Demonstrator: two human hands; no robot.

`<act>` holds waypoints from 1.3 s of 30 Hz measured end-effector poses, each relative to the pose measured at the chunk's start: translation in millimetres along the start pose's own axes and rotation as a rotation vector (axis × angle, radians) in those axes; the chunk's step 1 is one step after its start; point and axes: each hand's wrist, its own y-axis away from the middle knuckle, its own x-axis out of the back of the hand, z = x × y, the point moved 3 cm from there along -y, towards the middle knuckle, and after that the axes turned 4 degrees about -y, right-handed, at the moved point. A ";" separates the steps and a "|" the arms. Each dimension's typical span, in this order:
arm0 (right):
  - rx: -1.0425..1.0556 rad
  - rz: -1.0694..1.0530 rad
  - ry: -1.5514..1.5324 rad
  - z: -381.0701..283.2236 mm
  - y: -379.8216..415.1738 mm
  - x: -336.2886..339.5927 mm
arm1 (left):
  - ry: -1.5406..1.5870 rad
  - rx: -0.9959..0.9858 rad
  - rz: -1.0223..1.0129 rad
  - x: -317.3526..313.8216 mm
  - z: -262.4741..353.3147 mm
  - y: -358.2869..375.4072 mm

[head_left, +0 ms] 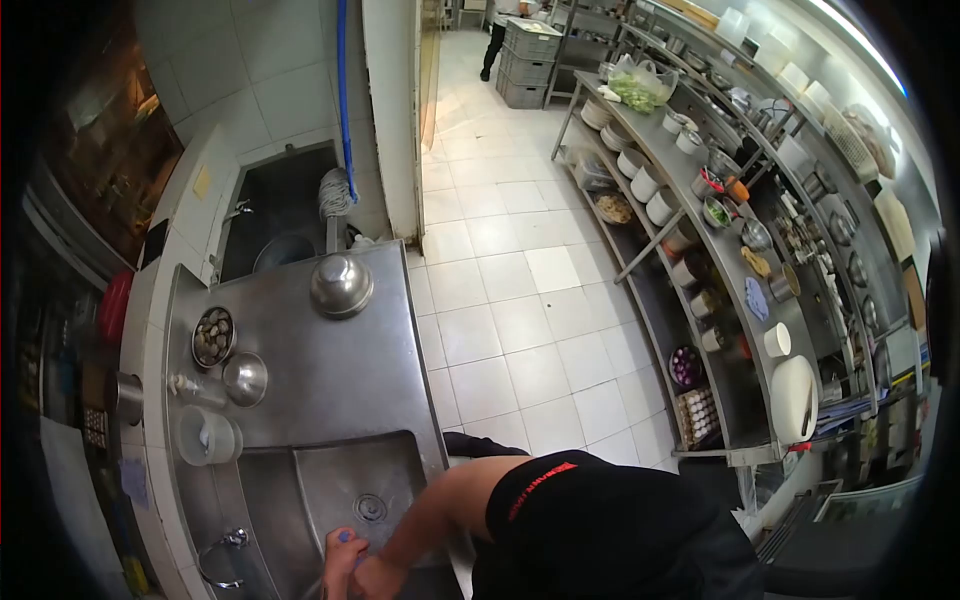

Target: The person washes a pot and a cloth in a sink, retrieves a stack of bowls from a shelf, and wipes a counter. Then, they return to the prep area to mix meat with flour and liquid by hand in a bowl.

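Observation:
Over the near end of the steel sink (330, 458), my left hand (343, 552) is closed, its forearm cut off by the bottom edge. A small blue thing (346, 537) shows between its fingers; its kind is too small to tell. My right hand (378, 578) is closed right beside it, touching or nearly touching, and a bit of blue also shows at its fingers. My right arm, in a black short sleeve, reaches in from the right. A curved tap (222, 556) stands left of my hands. A round drain (371, 508) lies in the basin ahead of them.
On the steel counter are an upturned metal bowl (341, 286), a bowl of shellfish-like pieces (213, 336), a smaller metal bowl (245, 379) and a translucent tub (209, 436). To the right, beyond the tiled floor (500, 330), stands a loaded shelf table (690, 210). A person (494, 40) stands far back.

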 end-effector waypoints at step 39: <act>-1.821 1.365 0.652 -386.8 564.8 430.5 | -0.512 -0.291 0.004 -329.3 313.2 -202.8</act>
